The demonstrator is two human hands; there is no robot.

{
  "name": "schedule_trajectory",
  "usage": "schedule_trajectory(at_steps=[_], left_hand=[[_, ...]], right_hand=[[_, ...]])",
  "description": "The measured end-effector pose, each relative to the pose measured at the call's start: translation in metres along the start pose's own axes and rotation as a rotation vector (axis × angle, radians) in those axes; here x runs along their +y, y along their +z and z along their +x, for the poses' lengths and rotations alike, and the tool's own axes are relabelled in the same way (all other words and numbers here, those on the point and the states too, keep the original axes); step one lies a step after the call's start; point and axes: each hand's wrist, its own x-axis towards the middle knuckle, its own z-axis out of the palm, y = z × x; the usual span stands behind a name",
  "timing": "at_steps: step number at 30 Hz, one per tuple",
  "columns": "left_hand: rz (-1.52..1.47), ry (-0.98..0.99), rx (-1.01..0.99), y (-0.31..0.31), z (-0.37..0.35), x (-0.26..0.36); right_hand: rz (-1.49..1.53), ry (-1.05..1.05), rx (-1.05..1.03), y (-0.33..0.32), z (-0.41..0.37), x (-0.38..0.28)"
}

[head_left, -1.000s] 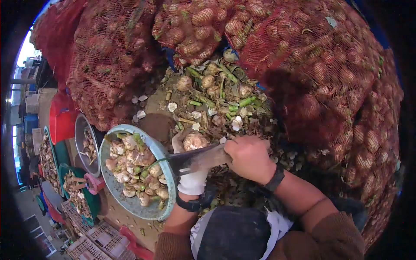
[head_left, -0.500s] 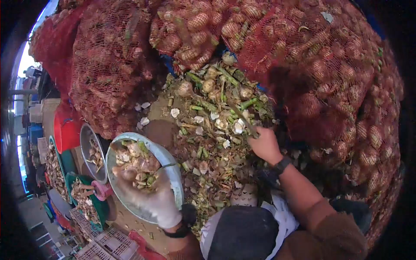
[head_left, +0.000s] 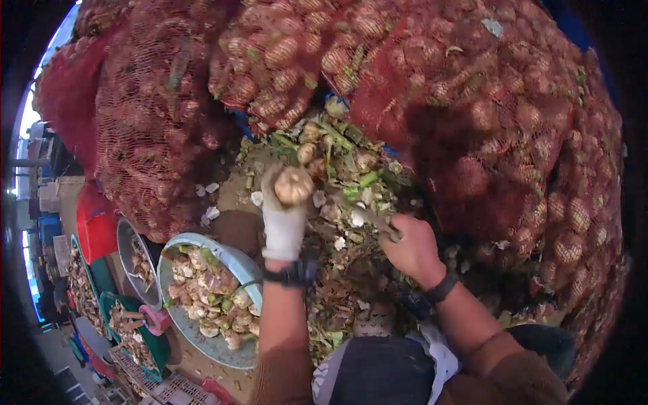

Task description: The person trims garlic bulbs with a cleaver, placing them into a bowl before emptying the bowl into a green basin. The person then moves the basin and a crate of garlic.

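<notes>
My left hand (head_left: 282, 228), in a white glove, is closed around a garlic bulb (head_left: 293, 185) above the heap of trimmings. The bulb's pale, ribbed side faces up. Bare, my right hand (head_left: 413, 251) grips a knife (head_left: 375, 221) whose blade points up and left over the heap; its edges look blurred. Between and beyond the hands lie cut green stalks (head_left: 369, 179), skins and more garlic bulbs (head_left: 306, 152). To the left of my left forearm, a pale blue basin (head_left: 177, 241) holds many garlic bulbs with short stems.
Red mesh sacks (head_left: 489, 94) full of garlic rise ahead and on the right. At left are a grey metal bowl (head_left: 123, 251), a red tub (head_left: 94, 226), a pink container (head_left: 157, 320), green trays (head_left: 158, 351) of garlic and plastic crates (head_left: 177, 390).
My left hand has left the basin, moved up and right to the heap, and taken hold of a garlic bulb. My right hand still holds the knife. The view has shifted slightly.
</notes>
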Motion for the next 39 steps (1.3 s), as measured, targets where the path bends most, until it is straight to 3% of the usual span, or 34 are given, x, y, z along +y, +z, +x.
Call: schedule_trajectory(at_steps=[2,5,7,9,14,16,18,19,20,21,23,24,25,27,28,29,31,32,34,35,37,38,39], left_hand=[[-0.125,-0.004,-0.053,-0.008,-0.041,0.013],[-0.357,0.015,-0.021,-0.008,-0.068,0.050],[-0.275,0.001,0.091,-0.010,-0.077,0.035],[-0.383,-0.178,0.003,-0.015,-0.087,0.035],[-0.267,-0.135,-0.059,-0.017,-0.099,0.057],[-0.323,-0.209,-0.042,-0.017,-0.100,0.059],[-0.254,-0.178,-0.022,-0.020,-0.102,0.077],[-0.185,-0.133,0.005,-0.023,-0.101,0.082],[-0.034,-0.063,0.061,-0.035,-0.103,0.080],[-0.024,-0.108,0.080,-0.042,-0.101,0.084],[0.302,-0.015,0.122,-0.042,-0.096,0.072],[0.132,-0.157,0.146,-0.036,-0.095,0.076],[0.133,-0.144,0.142,-0.036,-0.093,0.066],[0.060,-0.109,0.229,-0.037,-0.091,0.049],[0.271,-0.043,0.031,-0.038,-0.101,0.063],[0.270,-0.041,0.022,-0.036,-0.102,0.062],[-0.543,-0.244,0.034,-0.033,-0.105,0.058],[0.109,-0.225,0.001,-0.031,-0.100,0.090],[-0.037,-0.180,0.093,-0.031,-0.102,0.081],[-0.189,-0.179,0.115,-0.029,-0.103,0.085],[-0.114,-0.052,-0.002,-0.026,-0.108,0.080],[0.215,0.265,-0.133,-0.028,-0.104,0.079],[0.347,0.241,-0.210,-0.029,-0.105,0.091]], right_hand=[[-0.097,-0.439,0.066,-0.001,-0.006,-0.013],[-0.203,-0.593,0.075,0.010,-0.014,-0.029],[-0.212,-0.639,0.066,0.010,-0.019,-0.038],[-0.209,-0.665,0.050,0.013,-0.023,-0.040],[-0.179,-0.708,0.097,0.022,-0.016,-0.026],[-0.148,-0.731,0.097,0.033,-0.008,-0.008],[-0.212,-0.497,-0.010,0.047,-0.003,0.029],[-0.352,-0.073,-0.188,0.035,0.012,0.035],[-0.194,-0.034,-0.118,0.033,0.019,0.067],[-0.185,0.040,-0.026,0.026,0.017,0.057],[-0.141,-0.174,-0.039,0.023,0.002,0.020],[-0.114,-0.345,-0.031,0.027,-0.006,0.000],[-0.091,-0.521,-0.017,0.029,-0.012,-0.018],[-0.093,-0.605,-0.027,0.022,-0.023,-0.045],[-0.100,-0.697,-0.043,0.019,-0.025,-0.050],[-0.100,-0.689,-0.037,0.020,-0.025,-0.046],[-0.110,-0.665,-0.022,0.029,-0.019,-0.029],[-0.221,-0.448,-0.125,0.036,-0.007,-0.011],[-0.329,-0.073,-0.320,0.037,0.013,0.031],[-0.337,-0.086,-0.312,0.033,0.017,0.020],[0.424,0.209,-0.603,0.031,-0.002,-0.010],[0.777,0.168,-0.600,0.050,-0.002,-0.014],[1.126,0.110,-0.591,0.058,0.002,-0.022]])
